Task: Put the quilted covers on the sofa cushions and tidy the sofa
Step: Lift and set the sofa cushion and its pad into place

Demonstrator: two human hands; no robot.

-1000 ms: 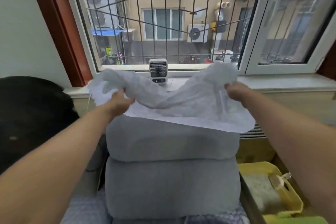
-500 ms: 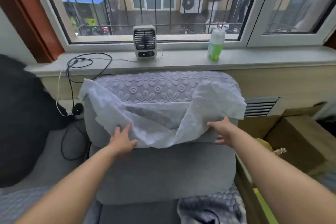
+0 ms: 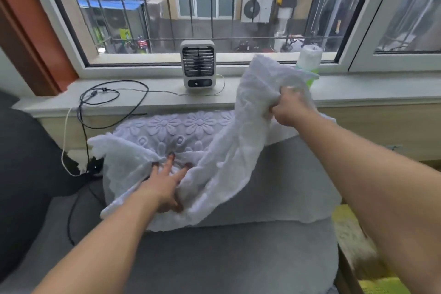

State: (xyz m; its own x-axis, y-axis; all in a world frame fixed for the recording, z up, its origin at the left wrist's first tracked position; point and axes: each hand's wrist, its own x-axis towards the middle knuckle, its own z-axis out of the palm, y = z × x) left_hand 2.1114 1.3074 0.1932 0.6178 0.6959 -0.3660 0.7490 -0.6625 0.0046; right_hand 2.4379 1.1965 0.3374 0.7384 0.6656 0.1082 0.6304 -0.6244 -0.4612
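A white quilted cover (image 3: 210,157) with a raised flower pattern lies draped over the top of a grey sofa cushion (image 3: 274,188). A second grey cushion (image 3: 238,258) sits below it, nearer me. My left hand (image 3: 167,184) presses flat on the cover's left part with fingers spread. My right hand (image 3: 288,107) grips the cover's right corner in a fist and holds it lifted above the cushion, near the windowsill.
A small white fan (image 3: 198,64) and a green bottle (image 3: 309,64) stand on the windowsill (image 3: 143,100). Black cables (image 3: 112,98) trail from the sill down to the left. A dark seat (image 3: 21,162) is at the left, a yellow container (image 3: 350,234) at the right.
The cover was laid down on the top cushion. My right hand has since lifted its right corner up toward the sill, and my left hand has moved up onto the cover.
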